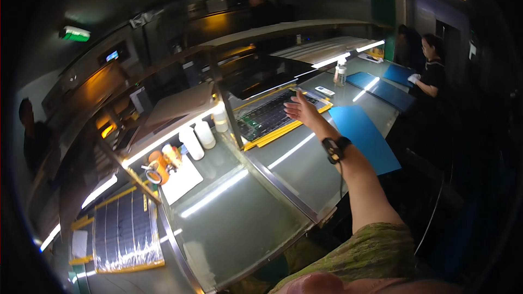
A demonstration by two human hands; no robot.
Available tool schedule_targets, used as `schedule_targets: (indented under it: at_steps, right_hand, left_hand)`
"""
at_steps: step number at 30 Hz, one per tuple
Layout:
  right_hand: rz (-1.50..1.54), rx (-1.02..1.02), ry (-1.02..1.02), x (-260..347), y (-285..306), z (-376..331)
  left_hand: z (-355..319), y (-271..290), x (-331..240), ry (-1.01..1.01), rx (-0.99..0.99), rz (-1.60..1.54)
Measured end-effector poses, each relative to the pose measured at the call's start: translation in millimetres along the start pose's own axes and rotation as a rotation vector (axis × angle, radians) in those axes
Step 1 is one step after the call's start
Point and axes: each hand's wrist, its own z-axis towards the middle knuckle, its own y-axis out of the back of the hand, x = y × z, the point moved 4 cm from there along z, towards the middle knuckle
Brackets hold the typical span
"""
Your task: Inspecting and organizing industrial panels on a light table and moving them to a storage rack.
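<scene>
My left hand [303, 111] reaches over the workbench, its fingers loosely spread and holding nothing. A dark smartwatch [332, 150] is strapped round that wrist. Below the fingers lies a dark flat panel [268, 112] with a green, circuit-board-like patch at its near left corner. Yellow strips [278, 133] edge the panel. Whether the fingers touch it I cannot tell. Beside my forearm rests a blue sheet [364, 137], its lower part reaching the bench edge. A white remote-like object [324, 91] lies just beyond the hand. My right hand is out of view.
White bottles [192, 142], orange tape rolls [158, 167] and a white paper sheet [183, 179] occupy the bench's left part. A metal divider [280, 185] crosses the glossy top. Another striped panel [127, 230] lies lower left. A gloved co-worker [433, 68] stands by blue boards [381, 91].
</scene>
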Motion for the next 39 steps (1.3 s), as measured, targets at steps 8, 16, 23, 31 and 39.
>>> schedule_targets:
  at_steps: [8,16,23,31,39]
  right_hand:
    - [-0.088,-0.156,0.068,38.3,-9.1,84.9]
    - [-0.059,-0.08,0.131,62.5,23.4,7.5]
    - [0.431,-0.004,0.322,56.8,165.7,-195.8]
    - [0.463,-0.075,0.015,-65.7,212.5,-417.6]
    - [-0.156,-0.142,-0.538,-101.7,147.9,-405.9]
  left_hand:
    - [-10.0,-68.2,-43.0,0.069,0.178,0.132]
    - [-29.7,-86.3,-59.9,0.133,0.266,0.189]
    - [-45.0,-149.6,-89.7,0.193,0.676,0.242]
    - [-107.6,-351.3,-23.4,0.294,1.674,-0.325]
    - [-81.7,-328.7,52.6,0.699,1.056,-0.543]
